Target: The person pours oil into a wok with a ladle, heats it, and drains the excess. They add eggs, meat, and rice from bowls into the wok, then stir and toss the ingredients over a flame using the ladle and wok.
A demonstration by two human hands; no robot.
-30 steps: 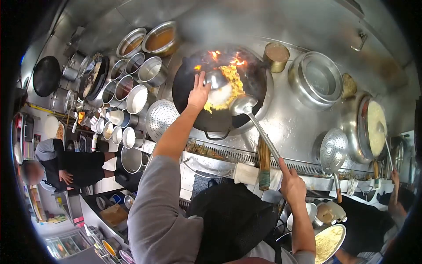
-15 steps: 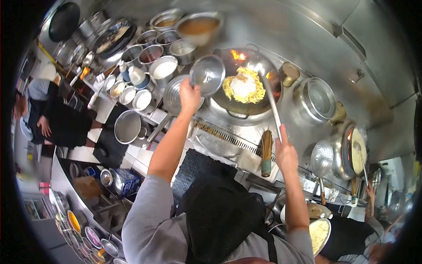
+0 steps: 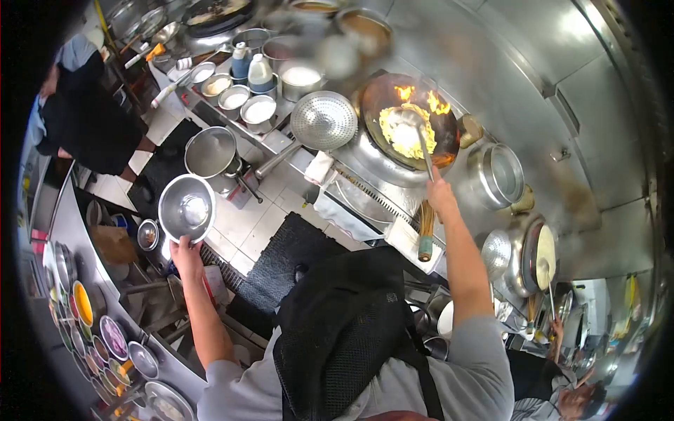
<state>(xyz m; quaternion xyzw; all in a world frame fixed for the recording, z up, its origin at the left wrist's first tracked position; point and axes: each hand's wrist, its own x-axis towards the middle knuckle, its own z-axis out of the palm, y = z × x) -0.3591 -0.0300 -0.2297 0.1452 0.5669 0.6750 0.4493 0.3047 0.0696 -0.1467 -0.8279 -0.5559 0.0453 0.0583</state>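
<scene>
My left hand (image 3: pixel 186 257) grips the rim of a metal bowl (image 3: pixel 184 223), held out to the left above the floor; its inside shows bare, shiny metal. In my right hand (image 3: pixel 441 196) is the long handle of a wok ladle (image 3: pixel 425 149), whose head rests over yellow noodle-like food (image 3: pixel 411 144) with a white portion on top. That food sits in a dark wok (image 3: pixel 375 105) on the burner. Flames (image 3: pixel 439 104) rise along the wok's far and right sides.
A perforated strainer (image 3: pixel 324 119) lies left of the wok. Sauce bottles (image 3: pixel 260 72) and white-filled bowls (image 3: pixel 258 109) line the counter. A bamboo brush (image 3: pixel 425 231) lies at the stove's front. One person (image 3: pixel 91 112) stands at left; another (image 3: pixel 558 382) works at a right-hand wok.
My left hand has carried the bowl from beside the wok down and left, away from the stove. The ladle head has moved onto the food, and the flames have grown.
</scene>
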